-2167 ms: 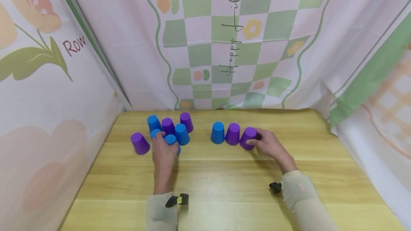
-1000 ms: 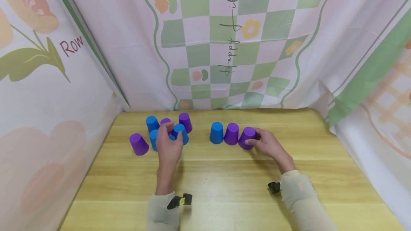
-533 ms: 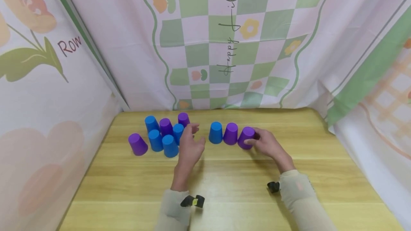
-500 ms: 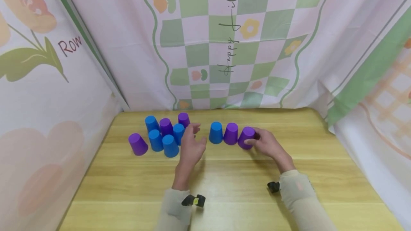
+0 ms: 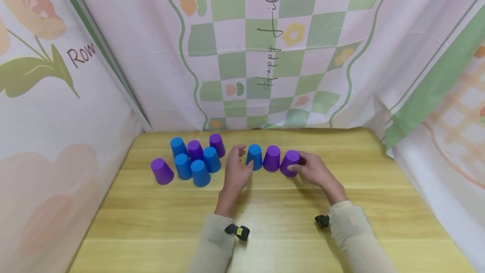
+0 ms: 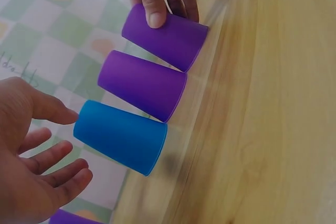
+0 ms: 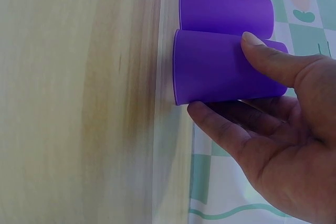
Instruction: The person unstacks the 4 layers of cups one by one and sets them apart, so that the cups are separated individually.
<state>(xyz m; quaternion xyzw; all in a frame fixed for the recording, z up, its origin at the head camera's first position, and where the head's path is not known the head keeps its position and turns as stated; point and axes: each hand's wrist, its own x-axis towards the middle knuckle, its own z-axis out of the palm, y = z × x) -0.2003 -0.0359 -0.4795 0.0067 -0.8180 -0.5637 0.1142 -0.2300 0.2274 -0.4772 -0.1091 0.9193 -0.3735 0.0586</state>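
Three upside-down cups stand in a row at the right: a blue cup (image 5: pixel 254 157), a middle purple cup (image 5: pixel 271 159) and an end purple cup (image 5: pixel 289 164). My right hand (image 5: pixel 316 172) holds the end purple cup, thumb on its near side and fingers along its right side, as the right wrist view shows. My left hand (image 5: pixel 237 175) is beside the blue cup, fingers spread and holding nothing. In the left wrist view, the left thumb (image 6: pixel 55 109) is right at the blue cup's narrow end, with the other fingers apart from it.
To the left stands a group of upside-down cups, including a front blue cup (image 5: pixel 201 173), a back purple cup (image 5: pixel 217 145) and a purple cup (image 5: pixel 162 171) set apart at the far left. A checkered curtain (image 5: pixel 261 54) hangs behind the wooden table (image 5: pixel 280 231).
My left hand has left the cups of the left group and moved right, to the blue cup of the row. My right hand has kept its hold on the end purple cup.
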